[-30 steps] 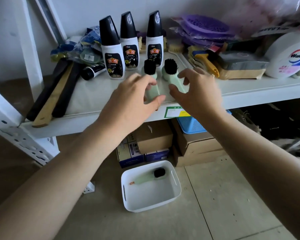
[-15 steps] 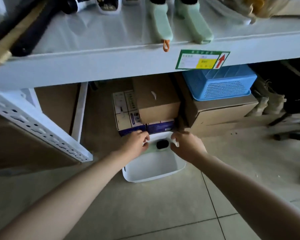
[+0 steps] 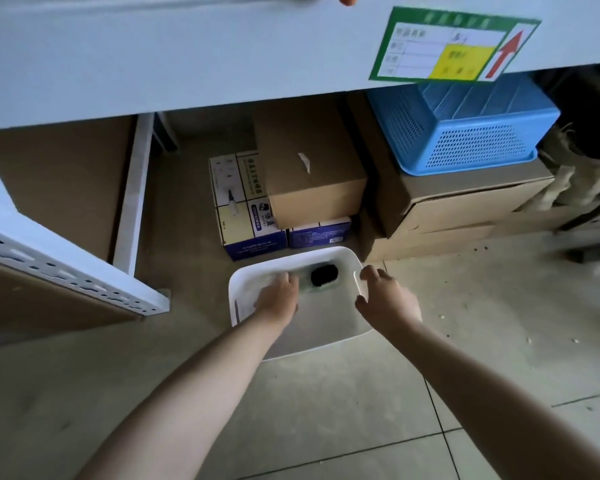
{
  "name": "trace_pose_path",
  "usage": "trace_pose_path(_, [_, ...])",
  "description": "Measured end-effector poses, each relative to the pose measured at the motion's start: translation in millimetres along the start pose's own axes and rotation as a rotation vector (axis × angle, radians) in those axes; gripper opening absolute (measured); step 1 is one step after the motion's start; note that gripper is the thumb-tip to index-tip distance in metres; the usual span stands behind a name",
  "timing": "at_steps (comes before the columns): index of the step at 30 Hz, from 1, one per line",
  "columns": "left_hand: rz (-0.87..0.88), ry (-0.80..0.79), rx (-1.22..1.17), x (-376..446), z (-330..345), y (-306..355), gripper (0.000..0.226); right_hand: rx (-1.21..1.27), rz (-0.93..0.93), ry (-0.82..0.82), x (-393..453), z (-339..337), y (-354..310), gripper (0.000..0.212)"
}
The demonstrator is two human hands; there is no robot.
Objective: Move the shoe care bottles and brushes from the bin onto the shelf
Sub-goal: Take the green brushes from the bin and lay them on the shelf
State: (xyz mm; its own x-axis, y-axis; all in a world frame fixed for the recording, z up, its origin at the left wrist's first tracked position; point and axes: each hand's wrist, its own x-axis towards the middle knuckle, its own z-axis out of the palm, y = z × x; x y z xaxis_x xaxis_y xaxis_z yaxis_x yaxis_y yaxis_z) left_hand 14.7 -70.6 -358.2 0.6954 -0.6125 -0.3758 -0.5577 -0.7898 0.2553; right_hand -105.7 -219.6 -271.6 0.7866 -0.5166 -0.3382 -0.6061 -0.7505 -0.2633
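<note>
Your left hand [image 3: 278, 296] is down in the white bin [image 3: 333, 255], fingers curled onto the green brush [image 3: 321, 277] handle; your right hand [image 3: 383, 299] hovers spread above the bin's rim. A loose grip could drop it on the tiled floor [image 3: 326, 410], and the shelf [image 3: 187, 53] edge hangs low above the bin.

Counted in view: one white bin [image 3: 347, 256] on the floor, holding one brush [image 3: 321, 276] (black bristles, pale green body); two hands [image 3: 279, 297] [image 3: 387, 301]; one blue perforated basket [image 3: 465, 133]; one green-bordered shelf label [image 3: 452, 48]; two printed cartons [image 3: 238, 206] [image 3: 319, 232]; one plain brown box [image 3: 309, 168].
</note>
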Motion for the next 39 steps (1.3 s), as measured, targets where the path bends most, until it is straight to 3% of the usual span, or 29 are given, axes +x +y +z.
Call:
trace_pose_path(3, [-0.013, -0.105, 0.006, 2, 1, 3, 0.028, -0.040, 0.096, -0.002, 3, 7, 5, 0.037])
trace_pose_path(8, [-0.020, -0.252, 0.104, -5, -7, -1, 0.045, -0.077, 0.193, -0.075, 6, 24, 12, 0.022])
trace_pose_path(16, [0.106, -0.076, 0.086, -49, -71, 8, 0.040, -0.012, 0.179, -0.033, -1, 16, 8, 0.023])
trace_pose_path(20, [0.216, 0.075, 0.066, -80, -114, 24, 0.041, 0.266, 0.012, 0.057, -19, -27, -9, 0.028])
trace_pose_path(23, [0.299, 0.206, -0.124, -106, -142, 37, 0.046, 0.489, -0.217, 0.117, -50, -72, -25, 0.013])
trace_pose_path(27, [0.386, 0.395, -0.206, -144, -190, 56, 0.047, 0.735, -0.400, 0.140, -93, -130, -40, 0.011])
trace_pose_path(30, [0.479, 0.485, -0.263, -172, -228, 71, 0.047, 0.921, -0.497, 0.154, -113, -170, -56, 0.022])
trace_pose_path(35, [0.567, 0.570, -0.325, -201, -286, 87, 0.035, 1.070, -0.630, 0.177, -132, -228, -84, 0.005])
trace_pose_path(39, [0.514, 0.559, -0.474, -204, -339, 87, 0.025, 1.046, -0.673, 0.195, -128, -278, -118, 0.011])
